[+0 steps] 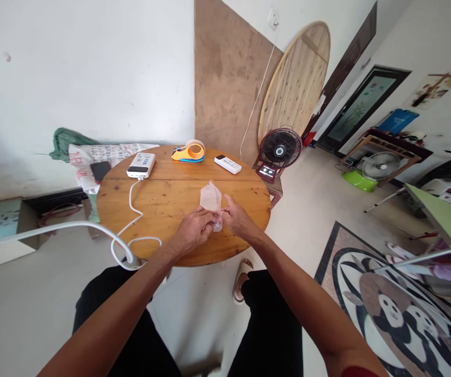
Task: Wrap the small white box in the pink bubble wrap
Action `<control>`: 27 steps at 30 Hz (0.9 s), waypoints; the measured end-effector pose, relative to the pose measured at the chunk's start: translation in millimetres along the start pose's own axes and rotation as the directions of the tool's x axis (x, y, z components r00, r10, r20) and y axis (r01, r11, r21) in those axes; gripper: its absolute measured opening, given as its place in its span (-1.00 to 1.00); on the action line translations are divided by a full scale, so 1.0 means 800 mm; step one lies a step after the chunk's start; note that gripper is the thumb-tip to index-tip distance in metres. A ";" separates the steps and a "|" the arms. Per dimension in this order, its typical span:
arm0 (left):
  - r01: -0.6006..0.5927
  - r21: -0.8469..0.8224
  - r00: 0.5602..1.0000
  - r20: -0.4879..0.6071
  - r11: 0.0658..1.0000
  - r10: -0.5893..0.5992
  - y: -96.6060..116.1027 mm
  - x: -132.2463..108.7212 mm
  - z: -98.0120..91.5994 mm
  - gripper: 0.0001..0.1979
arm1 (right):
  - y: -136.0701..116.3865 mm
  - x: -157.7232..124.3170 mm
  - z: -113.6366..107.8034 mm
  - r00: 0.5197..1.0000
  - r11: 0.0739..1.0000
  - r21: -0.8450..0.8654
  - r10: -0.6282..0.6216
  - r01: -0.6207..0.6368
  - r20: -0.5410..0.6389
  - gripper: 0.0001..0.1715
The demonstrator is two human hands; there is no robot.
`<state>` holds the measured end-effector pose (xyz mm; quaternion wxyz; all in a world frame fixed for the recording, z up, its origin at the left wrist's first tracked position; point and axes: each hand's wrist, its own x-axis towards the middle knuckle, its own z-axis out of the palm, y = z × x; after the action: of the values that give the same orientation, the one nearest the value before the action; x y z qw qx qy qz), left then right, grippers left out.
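Note:
A small clear plastic bag lies on the round wooden table, near its front edge. My left hand is closed, pinching the bag's near end. My right hand grips the same end from the right, thumb raised, fingers curled. Both hands meet over the bag's lower corner, which they partly hide.
On the table's far side lie a white power bank with a white cable, an orange tape dispenser and a white remote. A small black fan stands behind the table. A panda rug covers the floor at right.

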<state>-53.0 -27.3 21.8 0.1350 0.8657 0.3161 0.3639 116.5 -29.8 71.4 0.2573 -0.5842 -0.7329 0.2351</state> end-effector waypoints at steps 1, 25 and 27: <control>-0.011 0.002 1.000 -0.010 1.000 0.011 -0.001 0.000 0.001 -0.74 | 0.000 -0.001 -0.001 1.000 1.000 0.000 0.004 -0.004 0.025 -0.37; 0.495 -0.687 0.811 0.145 0.533 -0.566 -0.028 0.040 0.022 -0.71 | -0.028 -0.053 0.055 0.959 0.654 -0.721 -0.278 0.230 0.055 -0.22; 0.497 -0.699 0.802 0.142 0.515 -0.580 -0.029 0.038 0.022 -0.73 | -0.024 -0.054 0.057 0.943 0.662 -0.704 -0.329 0.258 0.036 -0.26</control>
<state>-34.4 9.6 15.2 0.5441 0.5824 0.4109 0.4426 80.7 -78.0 44.7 0.0858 -0.5221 -0.8381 -0.1325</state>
